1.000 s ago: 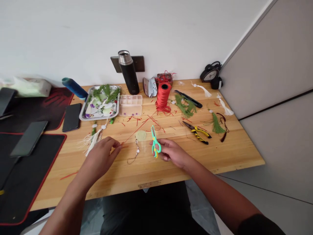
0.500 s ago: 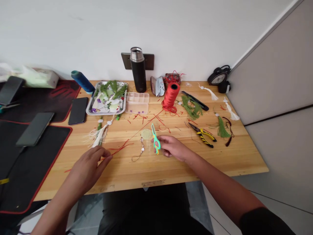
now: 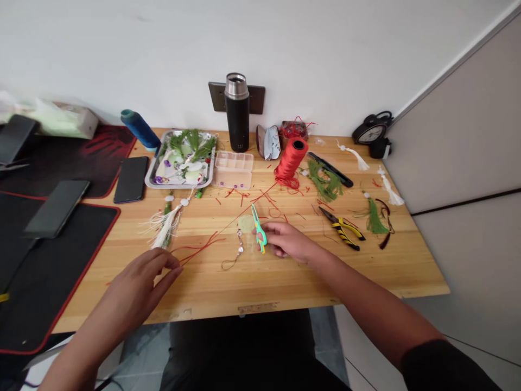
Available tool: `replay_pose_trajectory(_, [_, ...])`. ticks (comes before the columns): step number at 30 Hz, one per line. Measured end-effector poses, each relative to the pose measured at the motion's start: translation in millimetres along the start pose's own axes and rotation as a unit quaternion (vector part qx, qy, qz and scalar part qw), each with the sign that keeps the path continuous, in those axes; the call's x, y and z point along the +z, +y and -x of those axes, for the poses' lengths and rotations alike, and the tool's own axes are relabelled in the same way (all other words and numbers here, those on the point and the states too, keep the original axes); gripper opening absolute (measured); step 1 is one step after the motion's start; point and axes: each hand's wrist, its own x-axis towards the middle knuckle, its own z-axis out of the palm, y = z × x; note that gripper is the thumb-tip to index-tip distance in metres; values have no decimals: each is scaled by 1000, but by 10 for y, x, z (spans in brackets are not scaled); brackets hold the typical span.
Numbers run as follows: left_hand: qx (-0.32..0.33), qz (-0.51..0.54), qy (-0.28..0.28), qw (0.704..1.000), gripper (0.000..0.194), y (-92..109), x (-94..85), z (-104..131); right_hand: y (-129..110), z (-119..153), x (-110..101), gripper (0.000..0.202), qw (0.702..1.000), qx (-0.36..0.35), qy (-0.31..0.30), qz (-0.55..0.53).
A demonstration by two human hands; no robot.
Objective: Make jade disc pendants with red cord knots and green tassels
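My left hand (image 3: 152, 274) pinches red cord (image 3: 203, 247) near the front left of the wooden table. The cord runs up and right to a red spool (image 3: 292, 160). My right hand (image 3: 280, 239) holds small green and yellow scissors (image 3: 259, 231), their tips pointing away from me. Just left of the scissors lie a pale round disc (image 3: 246, 223) and a beaded charm with a thin loop (image 3: 240, 250). A white tassel (image 3: 166, 227) lies beyond my left hand.
A metal tray (image 3: 152, 184), a clear bead box (image 3: 232, 178) and a black bottle (image 3: 237, 122) stand at the back. Black-and-yellow pliers (image 3: 344, 229), a cutter (image 3: 331, 171) and green tassels (image 3: 374, 217) lie right. Phones (image 3: 131, 179) and dark mats (image 3: 93, 228) are left.
My left hand has shifted slightly left and toward me with the red cord. The camera view has moved a little. My right hand still holds the scissors.
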Motion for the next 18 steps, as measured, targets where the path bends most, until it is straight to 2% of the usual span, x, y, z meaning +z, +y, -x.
replay_pose_trajectory(7, [-13,18,-12,1000,38,10,-19,8,-29,-126,-32,36,1000,8,-2,1])
replay_pose_trajectory(14, [-114,84,-66,988,45,-53,-82,19,-79,-190,-42,42,1000,21,6,-1])
replay_pose_trajectory(18, [-132,166,-52,976,42,-192,-75,32,-115,-169,-47,47,1000,26,4,-3])
